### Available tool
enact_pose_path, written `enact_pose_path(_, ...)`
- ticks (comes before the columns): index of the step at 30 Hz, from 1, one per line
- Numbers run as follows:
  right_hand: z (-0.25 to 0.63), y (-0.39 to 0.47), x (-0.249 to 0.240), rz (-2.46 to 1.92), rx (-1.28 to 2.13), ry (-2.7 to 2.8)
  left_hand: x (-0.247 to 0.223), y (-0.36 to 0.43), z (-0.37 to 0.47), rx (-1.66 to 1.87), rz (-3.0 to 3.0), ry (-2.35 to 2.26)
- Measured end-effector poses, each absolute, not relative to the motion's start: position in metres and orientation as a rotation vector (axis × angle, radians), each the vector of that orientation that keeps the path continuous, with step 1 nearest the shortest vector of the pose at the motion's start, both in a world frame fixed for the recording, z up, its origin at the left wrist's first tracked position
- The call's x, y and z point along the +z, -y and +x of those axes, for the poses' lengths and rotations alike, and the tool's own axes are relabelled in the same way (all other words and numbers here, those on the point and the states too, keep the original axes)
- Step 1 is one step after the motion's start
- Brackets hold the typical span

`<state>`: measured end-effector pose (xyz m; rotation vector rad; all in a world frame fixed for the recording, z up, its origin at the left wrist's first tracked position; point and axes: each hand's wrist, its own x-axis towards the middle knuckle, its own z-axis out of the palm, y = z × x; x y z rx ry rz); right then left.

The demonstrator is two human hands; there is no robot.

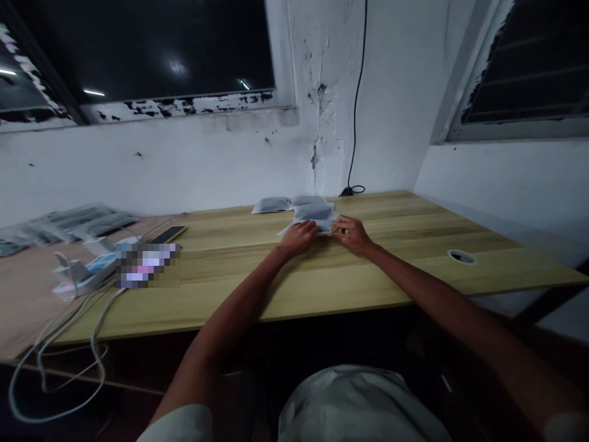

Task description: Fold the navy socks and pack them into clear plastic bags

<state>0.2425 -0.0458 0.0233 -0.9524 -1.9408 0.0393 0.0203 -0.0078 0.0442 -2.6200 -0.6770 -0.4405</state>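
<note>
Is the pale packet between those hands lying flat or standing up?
Flat: the packet lies low on the table, left hand over it, right hand at its end.

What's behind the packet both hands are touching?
Behind the front packet lies a second packet, then a third packet nearer the wall. The left hand hides part of the front packet; what's beneath is covered.
</note>
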Motion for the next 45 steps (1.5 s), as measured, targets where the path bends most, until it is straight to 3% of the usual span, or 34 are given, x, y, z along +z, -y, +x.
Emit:
enact_pose_path(11, 0.298, 0.035, 0.040, -0.994, -0.041, 1.752, 0.051, -0.029, -0.025, -0.454, -2.525, 0.924)
enact_pose_path(15, 0.327, 0.024, 0.030, -1.098, 0.029, 1.899, 0.050, -0.027, -0.029, -0.450, -2.700, 0.818)
enact_pose_path(18, 0.348, 0.012, 0.013, -1.308, 0.059, 2.017, 0.042, -0.029, -0.032, -0.561, -2.877, 0.745)
enact_pose_path(21, 0.362, 0.002, -0.006, -1.653, -0.035, 1.996, 0.029, -0.040, -0.040, -0.625, -2.836, 1.064)
enact_pose_path(25, 0.361, -0.004, -0.021, -2.088, 0.028, 1.960, 0.009, -0.053, -0.053, -0.326, -2.691, 1.543)
enact_pose_path(30, 0.353, -0.004, -0.018, -2.230, 0.094, 2.024, -0.001, -0.059, -0.055, -0.154, -2.663, 1.552)
enact_pose_path(38, 0.347, -0.001, -0.013, -2.039, 0.062, 2.084, 0.000, -0.060, -0.055, -0.289, -2.669, 1.459)
enact_pose_path(45, 0.290, 0.018, 0.005, -1.391, -0.126, 1.945, 0.025, -0.035, -0.034, -0.537, -2.851, 0.716)
